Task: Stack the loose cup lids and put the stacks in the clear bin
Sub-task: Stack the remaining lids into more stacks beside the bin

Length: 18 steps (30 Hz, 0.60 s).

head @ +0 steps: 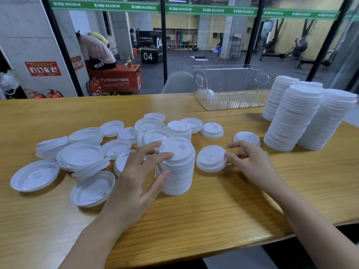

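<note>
on the table (194, 220) the left hand (134, 183), fingers spread apart, steadies the short stack (178, 171), likely so the right hand (252, 162), fingers loose, can add the lid (210, 158) it touches.

A: Containers?
B: One clear bin (229, 88); one lid (210, 94) inside it.
A: Piles?
B: Three tall stacks (295, 117) plainly, perhaps a fourth behind; one short stack (176, 171).
A: And singles?
B: About twenty loose lids (35, 178); they overlap, so no exact count.
</note>
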Tool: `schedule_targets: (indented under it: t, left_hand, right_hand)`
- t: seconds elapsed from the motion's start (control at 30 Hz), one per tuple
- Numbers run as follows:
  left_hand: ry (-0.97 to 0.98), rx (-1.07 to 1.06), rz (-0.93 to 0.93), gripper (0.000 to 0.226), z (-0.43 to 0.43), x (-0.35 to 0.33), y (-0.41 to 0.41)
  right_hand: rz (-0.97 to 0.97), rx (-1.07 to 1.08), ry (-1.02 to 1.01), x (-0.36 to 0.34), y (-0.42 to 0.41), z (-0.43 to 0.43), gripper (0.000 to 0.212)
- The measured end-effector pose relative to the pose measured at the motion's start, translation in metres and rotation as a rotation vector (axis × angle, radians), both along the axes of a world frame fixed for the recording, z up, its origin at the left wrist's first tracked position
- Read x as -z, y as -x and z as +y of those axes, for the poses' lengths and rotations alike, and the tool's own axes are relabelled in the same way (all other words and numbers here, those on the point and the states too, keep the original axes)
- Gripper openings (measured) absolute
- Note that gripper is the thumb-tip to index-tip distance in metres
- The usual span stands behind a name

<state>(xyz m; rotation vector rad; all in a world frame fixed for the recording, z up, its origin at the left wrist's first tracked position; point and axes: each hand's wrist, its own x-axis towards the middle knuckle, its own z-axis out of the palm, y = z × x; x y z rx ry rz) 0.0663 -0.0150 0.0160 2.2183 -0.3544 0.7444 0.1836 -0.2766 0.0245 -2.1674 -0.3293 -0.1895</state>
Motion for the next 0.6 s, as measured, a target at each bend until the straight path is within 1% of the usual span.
schedule_targets:
  t: [0.1,0.23,0.3,0.4,0.47,0.5,0.6]
  left_hand:
    - [-0.003,-0.003,0.002,0.034,0.000,0.000,0.000]
    - [-0.005,-0.004,-0.001,0.034,0.000,0.000,0.000]
    - [-0.006,-0.001,-0.002,0.034,0.000,0.000,0.000]
    - [-0.014,-0.007,-0.014,0.033,0.000,0.000,0.000]
    - [-0.013,-0.011,-0.018,0.034,-0.001,0.000,0.001]
    - [-0.013,-0.011,-0.016,0.036,-0.001,0.000,0.001]
    - [-0.008,-0.017,-0.006,0.046,-0.001,-0.001,0.001]
  right_hand:
    - [-0.083,0.016,0.186,0.006,0.001,0.001,0.026]
    - [-0.063,-0.092,0.482,0.008,0.003,0.007,0.044]
    - [-0.083,-0.123,0.550,0.008,0.005,0.010,0.048]
    - [-0.112,-0.097,0.580,0.010,0.002,0.012,0.049]
    - [-0.110,-0.076,0.536,0.010,0.000,0.011,0.048]
    - [-0.103,-0.076,0.438,0.008,0.000,0.012,0.047]
    - [-0.079,-0.142,0.015,-0.008,0.006,0.018,0.041]
